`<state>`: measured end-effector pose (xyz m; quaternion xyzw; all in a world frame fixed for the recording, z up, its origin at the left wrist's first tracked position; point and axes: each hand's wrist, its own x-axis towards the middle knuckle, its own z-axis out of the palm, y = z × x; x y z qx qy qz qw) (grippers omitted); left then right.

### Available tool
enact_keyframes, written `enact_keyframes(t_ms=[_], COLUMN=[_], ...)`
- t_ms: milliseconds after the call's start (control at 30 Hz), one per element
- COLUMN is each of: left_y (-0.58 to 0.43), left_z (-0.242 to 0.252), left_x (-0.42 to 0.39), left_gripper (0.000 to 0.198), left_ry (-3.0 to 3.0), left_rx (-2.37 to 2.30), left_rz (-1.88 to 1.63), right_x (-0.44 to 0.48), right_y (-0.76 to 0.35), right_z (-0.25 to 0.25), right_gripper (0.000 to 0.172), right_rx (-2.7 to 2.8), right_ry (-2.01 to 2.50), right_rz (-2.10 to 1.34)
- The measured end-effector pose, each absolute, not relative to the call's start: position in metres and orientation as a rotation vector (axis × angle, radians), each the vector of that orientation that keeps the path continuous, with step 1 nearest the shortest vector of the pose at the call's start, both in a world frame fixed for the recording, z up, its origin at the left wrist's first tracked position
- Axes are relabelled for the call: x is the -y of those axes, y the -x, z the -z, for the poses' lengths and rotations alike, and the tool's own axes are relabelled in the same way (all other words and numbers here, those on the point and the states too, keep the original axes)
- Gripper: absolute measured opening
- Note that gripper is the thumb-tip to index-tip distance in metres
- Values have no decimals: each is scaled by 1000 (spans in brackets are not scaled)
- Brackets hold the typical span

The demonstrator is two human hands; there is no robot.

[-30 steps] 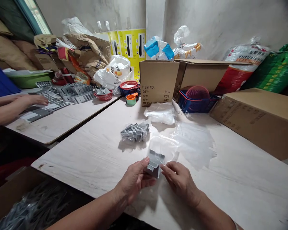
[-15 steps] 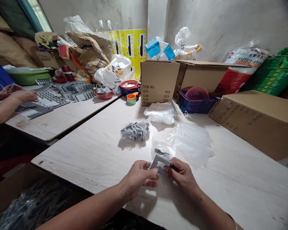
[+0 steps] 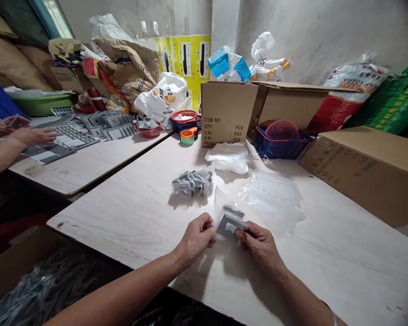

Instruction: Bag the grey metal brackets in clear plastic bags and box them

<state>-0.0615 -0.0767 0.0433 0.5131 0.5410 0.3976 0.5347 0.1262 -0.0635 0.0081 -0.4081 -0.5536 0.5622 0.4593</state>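
My right hand [image 3: 260, 244] pinches a flat grey bracket [image 3: 223, 223] with a cut-out, thumb on its near face. Just left of the bracket, my left hand [image 3: 197, 235] has its fingers closed on the edge of a clear plastic bag [image 3: 219, 198]. A small dark part [image 3: 234, 211], blurred, shows behind the bracket and seems to be in that bag. Whether the bracket is inside the bag's mouth I cannot tell. Beyond my left hand lies a clear bag of dark parts [image 3: 192, 182].
Flat clear bags [image 3: 274, 197] and a bag stack [image 3: 228, 158] lie ahead. Behind stand a carton [image 3: 228, 106], a blue basket [image 3: 282, 147] and an orange-and-green tape roll [image 3: 187, 136]. A large carton [image 3: 363, 174] sits right. At left, a co-worker's hands [image 3: 30, 136] are near grey parts [image 3: 107, 124].
My left hand has moved up and its fingers have closed on the bag's edge. The bracket has shifted slightly right and up in my right hand. The co-worker's near hand has opened flatter.
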Motion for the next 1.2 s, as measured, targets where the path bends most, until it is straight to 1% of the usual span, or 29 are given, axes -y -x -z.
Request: enact_keyframes(t_ms=[100,233,267,333,367,400,467,500,633,800,967,1133,1200], left_y=[58,56,56,56,57,57,58,58,60,62,63,57,55], left_z=[-43,-43,-44,-46,-47,-49,-51,-52,-57,-60,-53,-49,-51], left_x=[81,81,79,77,75,74,71,70,65,62,64,68,68], left_gripper=[16,8,10,22,23,20,8,5,3,4,6,7,18], left_ry=[-1295,-1431,-1468,-1556,-1608,-1659,-1723,-1728,-1661,-1777,-1956,-1992,-1959], left_rx=[-1337,-1352,-1364,-1380,-1376,-1367,-1359,-1366,-1416,-1479,-1473,-1405,-1419], left_rz=[-907,-932,-947,-934,-900,-857,-782,-766,-837,-904,-975,-943,-911], right_x=[63,62,62,62,62,62,62,63,64,63,61,64,63], right_y=[-127,-128,-128,-128,-128,-128,-128,-128,-128,-129,-135,-139,-141], right_z=[-5,-7,-7,-9,-10,-10,-12,-13,-14,-12,-18,-26,-27], right_gripper=[16,17,17,17,18,18,17,17,15,22,19,18,19], right_rx=[1422,1637,1694,1779,1810,1834,1859,1857,1791,1612,1301,1114,1081], right_ry=[1012,945,920,875,857,845,845,860,919,893,827,654,640], right_rz=[-1279,-1109,-1067,-1008,-1000,-1006,-1030,-1038,-1097,-1312,-1425,-1701,-1728])
